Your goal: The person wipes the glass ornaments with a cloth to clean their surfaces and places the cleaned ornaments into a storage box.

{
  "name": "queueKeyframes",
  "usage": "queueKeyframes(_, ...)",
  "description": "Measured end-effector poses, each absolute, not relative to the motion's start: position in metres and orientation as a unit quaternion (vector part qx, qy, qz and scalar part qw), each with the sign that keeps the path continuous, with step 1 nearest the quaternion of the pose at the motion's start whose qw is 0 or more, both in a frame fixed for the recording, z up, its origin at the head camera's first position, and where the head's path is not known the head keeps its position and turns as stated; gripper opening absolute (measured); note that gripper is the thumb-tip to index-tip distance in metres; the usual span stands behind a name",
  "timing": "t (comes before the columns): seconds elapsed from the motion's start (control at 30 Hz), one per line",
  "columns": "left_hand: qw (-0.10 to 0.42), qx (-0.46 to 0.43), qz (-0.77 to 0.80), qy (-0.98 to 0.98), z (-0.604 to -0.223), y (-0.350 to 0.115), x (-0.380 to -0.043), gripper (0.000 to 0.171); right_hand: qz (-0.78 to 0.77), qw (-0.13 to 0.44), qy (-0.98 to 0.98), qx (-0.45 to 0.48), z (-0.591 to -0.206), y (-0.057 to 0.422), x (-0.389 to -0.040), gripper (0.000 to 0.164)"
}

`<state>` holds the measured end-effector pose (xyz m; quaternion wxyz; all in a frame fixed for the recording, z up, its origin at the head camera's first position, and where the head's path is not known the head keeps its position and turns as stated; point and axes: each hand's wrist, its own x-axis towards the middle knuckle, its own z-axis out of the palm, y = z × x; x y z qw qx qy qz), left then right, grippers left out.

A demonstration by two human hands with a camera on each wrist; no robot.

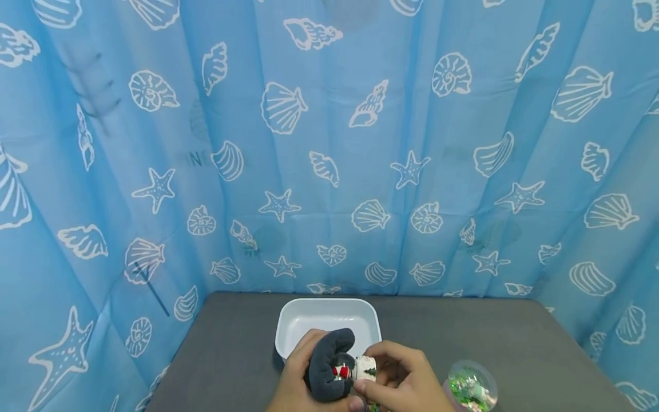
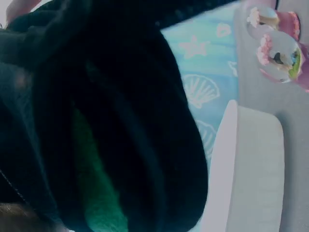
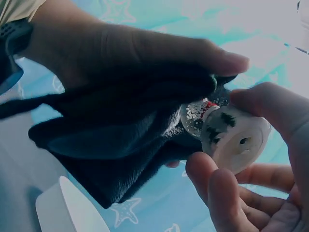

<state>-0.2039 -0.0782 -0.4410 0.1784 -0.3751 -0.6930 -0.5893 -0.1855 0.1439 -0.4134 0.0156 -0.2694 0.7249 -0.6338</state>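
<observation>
A small snow globe (image 1: 365, 368) with a white base and a red figure inside lies on its side between my two hands. My right hand (image 1: 407, 380) pinches the base with thumb and fingers. In the right wrist view the underside of the base (image 3: 244, 145) faces the camera, with dark green trees on its side. My left hand (image 1: 297, 372) holds a dark grey cloth (image 1: 321, 366) curved around the glass ball. The cloth fills most of the left wrist view, where a green patch (image 2: 96, 179) shows between its folds.
Behind the hands a white rectangular tub (image 1: 329, 304) stands on the grey table (image 1: 231, 355). To the right sits a globe with green contents (image 1: 471, 386). The left wrist view has two pink-based globes (image 2: 280, 55). A blue shell-print curtain (image 1: 329, 143) surrounds the table's back and sides.
</observation>
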Motion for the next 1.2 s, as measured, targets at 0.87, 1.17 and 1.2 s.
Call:
queueKeyframes(0.87,0.216,-0.34,-0.63,-0.664,-0.436,-0.08,-0.202,0.063,-0.571,-0.096,0.717,-0.389,-0.412,0.142,-0.186,0.064)
queueKeyframes(1.17,0.186,-0.356,-0.645,-0.65,-0.433,-0.079,-0.198,0.064,-0.553,-0.188,0.645,-0.493,-0.416,0.142,-0.195,0.069)
queueKeyframes(1.2,0.186,-0.355,-0.645,-0.651,-0.432,-0.079,-0.197,0.065,-0.551,-0.191,0.644,-0.496,-0.416,0.142,-0.195,0.068)
